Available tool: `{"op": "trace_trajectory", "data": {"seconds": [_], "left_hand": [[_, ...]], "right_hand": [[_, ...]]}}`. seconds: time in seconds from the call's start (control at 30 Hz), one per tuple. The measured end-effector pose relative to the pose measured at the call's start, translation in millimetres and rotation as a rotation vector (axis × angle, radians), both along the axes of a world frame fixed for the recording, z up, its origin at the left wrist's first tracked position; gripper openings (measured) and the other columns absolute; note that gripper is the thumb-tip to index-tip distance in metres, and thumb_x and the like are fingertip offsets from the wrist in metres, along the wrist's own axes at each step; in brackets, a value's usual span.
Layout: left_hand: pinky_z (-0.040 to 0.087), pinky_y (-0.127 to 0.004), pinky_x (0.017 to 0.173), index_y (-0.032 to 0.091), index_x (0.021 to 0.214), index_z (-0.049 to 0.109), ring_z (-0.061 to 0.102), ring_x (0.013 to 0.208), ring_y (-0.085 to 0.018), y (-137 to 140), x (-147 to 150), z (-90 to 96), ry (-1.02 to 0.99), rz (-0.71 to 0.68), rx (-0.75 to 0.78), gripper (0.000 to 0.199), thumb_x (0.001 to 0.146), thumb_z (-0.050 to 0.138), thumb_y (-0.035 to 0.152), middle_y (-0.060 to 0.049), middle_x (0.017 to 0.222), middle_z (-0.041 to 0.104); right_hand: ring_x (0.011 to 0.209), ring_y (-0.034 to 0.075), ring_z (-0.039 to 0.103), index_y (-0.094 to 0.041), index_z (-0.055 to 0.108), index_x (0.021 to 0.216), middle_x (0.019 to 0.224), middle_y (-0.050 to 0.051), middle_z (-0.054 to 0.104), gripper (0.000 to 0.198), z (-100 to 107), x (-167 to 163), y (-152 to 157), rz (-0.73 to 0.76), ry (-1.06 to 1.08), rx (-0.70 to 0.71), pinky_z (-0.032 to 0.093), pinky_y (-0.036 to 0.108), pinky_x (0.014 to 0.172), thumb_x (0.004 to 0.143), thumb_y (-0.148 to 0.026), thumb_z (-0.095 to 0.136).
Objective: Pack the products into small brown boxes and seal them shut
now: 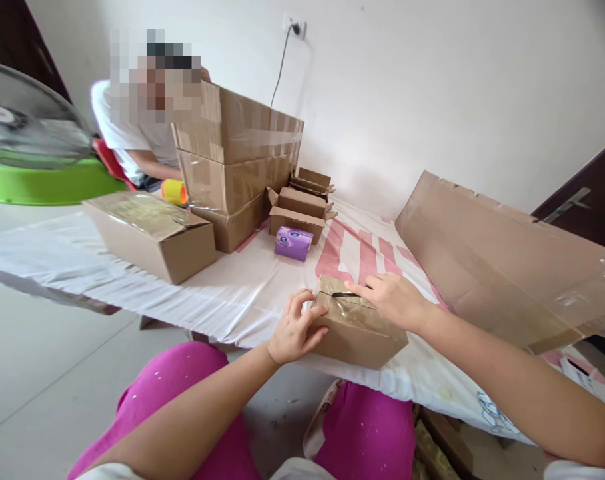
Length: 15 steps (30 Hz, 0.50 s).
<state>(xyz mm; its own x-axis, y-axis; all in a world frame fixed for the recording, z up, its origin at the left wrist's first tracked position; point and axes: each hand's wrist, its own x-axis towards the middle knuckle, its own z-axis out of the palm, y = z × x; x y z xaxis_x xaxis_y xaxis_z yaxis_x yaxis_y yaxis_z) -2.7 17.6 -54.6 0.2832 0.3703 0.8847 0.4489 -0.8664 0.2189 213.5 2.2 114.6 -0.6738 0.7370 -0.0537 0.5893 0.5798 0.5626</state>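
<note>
A small taped cardboard box rests on the cloth near the front edge, directly before me. My left hand grips its left end, with fingers curled over the top corner. Over the top of the same box is my right hand, closed around a slim black tool that looks like a cutter. The tool's tip lies at the taped top near the left end, by a dark line across the tape. Beyond the box sits a purple packet with round eye-like prints.
Large taped cartons are stacked at the back left, beside small open boxes. A closed box and a yellow tape roll stand leftward. A big cardboard sheet leans right. Another person sits behind the cartons, near a fan.
</note>
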Motion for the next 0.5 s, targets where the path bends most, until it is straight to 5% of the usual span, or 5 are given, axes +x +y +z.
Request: {"op": "trace_trajectory", "data": {"seconds": [0.5], "left_hand": [[0.046,-0.054,0.095,0.021,0.118,0.048,0.044,0.12,-0.032,-1.3,1.8,-3.4,0.004,0.008,-0.018,0.037,0.082,0.059,0.021,-0.014,0.121,0.042]], "right_hand": [[0.068,0.015,0.059,-0.024,0.058,0.128,0.077,0.003,0.064,0.049,-2.3,71.9,-30.8,-0.061,-0.044,0.024,0.036,0.029,0.061,0.086,-0.002,0.046]]}}
